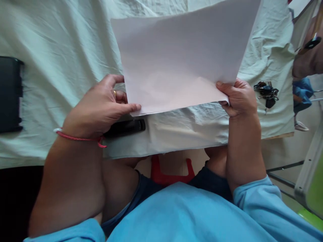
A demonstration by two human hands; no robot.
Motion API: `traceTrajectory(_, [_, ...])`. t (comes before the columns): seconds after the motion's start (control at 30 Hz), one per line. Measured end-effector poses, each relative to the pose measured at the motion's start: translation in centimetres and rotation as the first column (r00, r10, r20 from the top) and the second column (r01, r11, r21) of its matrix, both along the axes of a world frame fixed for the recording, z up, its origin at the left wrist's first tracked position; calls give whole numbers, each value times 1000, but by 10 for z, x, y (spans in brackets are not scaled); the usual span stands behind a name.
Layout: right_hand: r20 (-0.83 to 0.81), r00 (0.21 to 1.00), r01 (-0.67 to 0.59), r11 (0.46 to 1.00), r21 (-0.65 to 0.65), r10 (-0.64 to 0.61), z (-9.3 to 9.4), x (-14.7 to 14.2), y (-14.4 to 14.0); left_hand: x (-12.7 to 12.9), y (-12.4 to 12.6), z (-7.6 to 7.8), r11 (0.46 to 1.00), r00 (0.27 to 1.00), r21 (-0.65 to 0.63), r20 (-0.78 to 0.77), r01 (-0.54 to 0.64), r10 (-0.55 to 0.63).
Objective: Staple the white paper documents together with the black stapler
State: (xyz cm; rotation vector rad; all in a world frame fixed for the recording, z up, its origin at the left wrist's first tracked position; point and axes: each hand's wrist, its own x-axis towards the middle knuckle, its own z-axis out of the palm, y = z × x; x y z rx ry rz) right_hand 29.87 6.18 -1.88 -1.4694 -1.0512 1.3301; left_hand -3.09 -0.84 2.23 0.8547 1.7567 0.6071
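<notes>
White sheets of paper (176, 60) are held up over the cloth-covered table, their near edges slightly apart at the lower left corner. My left hand (101, 101) grips that corner, thumb on top and the other fingers behind the sheets. At the lower right corner my right hand (239, 97) pinches the paper, and the edge curls a little under the thumb. A black stapler-like object (128, 127), partly hidden by my left hand and wrist, lies on the cloth below the paper.
A pale green cloth (63, 50) with wrinkles covers the table. A black case (10, 94) lies at the far left. A bunch of keys (267, 92) rests right of my right hand. A red stool (171, 174) shows below; a metal-framed chair (309, 171) stands at right.
</notes>
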Motion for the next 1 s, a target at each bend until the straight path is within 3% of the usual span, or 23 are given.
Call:
traceTrajectory(0.1, [-47, 999, 1, 1000, 11, 0, 3, -2, -2, -5, 0, -6, 997, 997, 7, -32, 77, -77])
traceTrajectory(0.23, [-26, 999, -22, 1000, 0, 22, 1, 1, -4, -12, 0, -9, 984, 968, 36, -190, 174, -164])
traceTrajectory(0.4, [16, 999, -43, 999, -3, 43, 0, 4, -6, -11, 3, -8, 991, 953, -46, -269, 128, -136])
traceTrajectory(0.7, [22, 998, -62, 994, 89, 60, -1, 5, -9, -13, 2, -13, 987, 942, 14, -301, 158, -147])
traceTrajectory(0.83, [6, 998, -69, 988, 138, 69, -3, 5, -8, -9, 2, -8, 990, 945, 26, -304, 139, -124])
traceTrajectory(1.0, [66, 996, -71, 989, 127, 63, 0, 7, -9, -3, 0, 0, 982, 940, 3, -291, 186, -178])
